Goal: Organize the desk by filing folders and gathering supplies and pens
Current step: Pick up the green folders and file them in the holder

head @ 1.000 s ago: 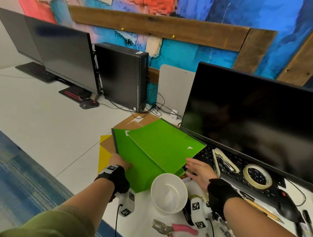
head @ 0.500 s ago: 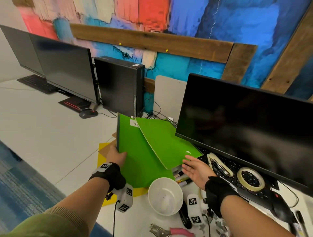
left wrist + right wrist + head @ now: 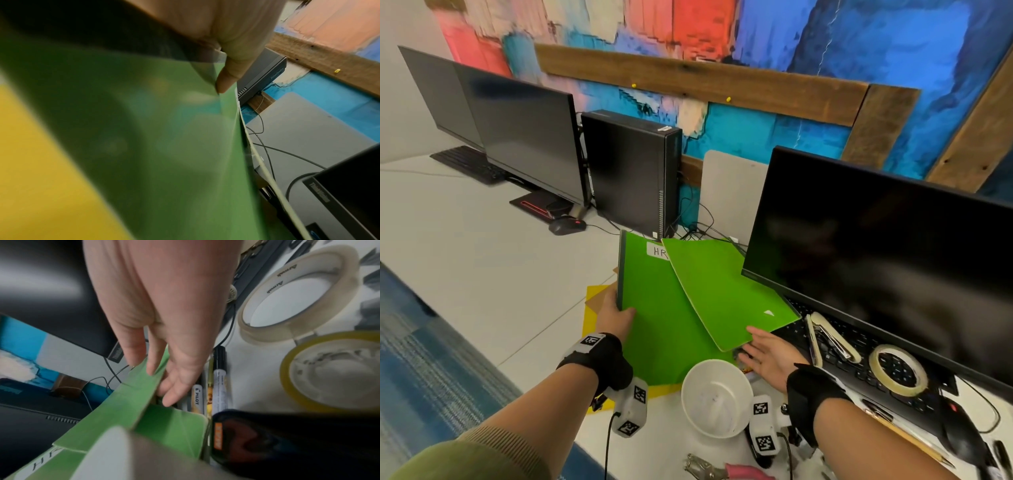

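My left hand (image 3: 616, 318) grips the left edge of a green folder (image 3: 654, 329) labelled "HR", tilted up off the desk; in the left wrist view the thumb (image 3: 228, 78) presses on its green cover (image 3: 164, 146). A second green folder (image 3: 722, 291) leans across the first, toward the monitor. Palm up and fingers straight, my right hand (image 3: 767, 353) lies under that folder's near corner, the fingers (image 3: 172, 386) touching the folder edge (image 3: 127, 402). Several pens (image 3: 219, 382) lie on the desk below the fingers. Under the green folders lies a yellow folder (image 3: 594, 308).
A white bowl (image 3: 717, 397) stands in front of the folders. A stapler (image 3: 832, 337) and a tape roll (image 3: 899, 370) sit on the keyboard (image 3: 859, 377) below the black monitor (image 3: 876, 257). A pink-handled punch (image 3: 726, 472) and a pencil (image 3: 914, 442) lie near the front. A computer tower (image 3: 633, 178) stands behind.
Both green folders have swung up from lying nearly flat to steeply tilted. My left hand rose with the HR folder's edge; my right hand turned palm up beneath the other folder's corner.
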A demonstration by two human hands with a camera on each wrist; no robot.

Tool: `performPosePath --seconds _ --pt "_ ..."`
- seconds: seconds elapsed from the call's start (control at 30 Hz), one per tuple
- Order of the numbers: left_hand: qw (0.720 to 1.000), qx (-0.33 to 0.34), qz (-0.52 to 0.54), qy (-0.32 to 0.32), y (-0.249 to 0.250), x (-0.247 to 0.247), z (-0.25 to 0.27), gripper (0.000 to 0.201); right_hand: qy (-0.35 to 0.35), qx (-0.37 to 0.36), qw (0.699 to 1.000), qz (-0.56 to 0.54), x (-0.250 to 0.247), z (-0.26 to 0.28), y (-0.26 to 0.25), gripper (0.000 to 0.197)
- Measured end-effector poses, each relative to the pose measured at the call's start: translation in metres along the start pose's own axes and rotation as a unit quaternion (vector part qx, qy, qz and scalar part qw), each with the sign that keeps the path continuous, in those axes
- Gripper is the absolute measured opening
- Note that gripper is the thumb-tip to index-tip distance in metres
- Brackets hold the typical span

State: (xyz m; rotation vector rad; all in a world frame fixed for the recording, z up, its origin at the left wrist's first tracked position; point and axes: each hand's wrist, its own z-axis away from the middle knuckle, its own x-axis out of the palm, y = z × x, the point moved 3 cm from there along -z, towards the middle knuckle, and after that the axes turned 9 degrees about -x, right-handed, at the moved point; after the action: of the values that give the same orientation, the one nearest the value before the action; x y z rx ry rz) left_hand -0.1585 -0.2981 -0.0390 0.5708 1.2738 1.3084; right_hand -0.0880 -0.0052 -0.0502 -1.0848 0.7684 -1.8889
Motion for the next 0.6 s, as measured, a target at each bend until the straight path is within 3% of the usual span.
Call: performPosePath --seconds 0.17,0.6 --pt "0.999 0.03 -0.03 0.024 0.009 -0.013 0.001 0.036 -0.01 -0.049 0.998 -0.042 -0.001 0.007 -0.016 0.038" --pt "0.994 0.096 -0.033 0.051 0.046 -0.027 -0.001 0.029 -0.034 -0.17 0.983 -0.059 -0.014 0.072 -0.094 0.019"
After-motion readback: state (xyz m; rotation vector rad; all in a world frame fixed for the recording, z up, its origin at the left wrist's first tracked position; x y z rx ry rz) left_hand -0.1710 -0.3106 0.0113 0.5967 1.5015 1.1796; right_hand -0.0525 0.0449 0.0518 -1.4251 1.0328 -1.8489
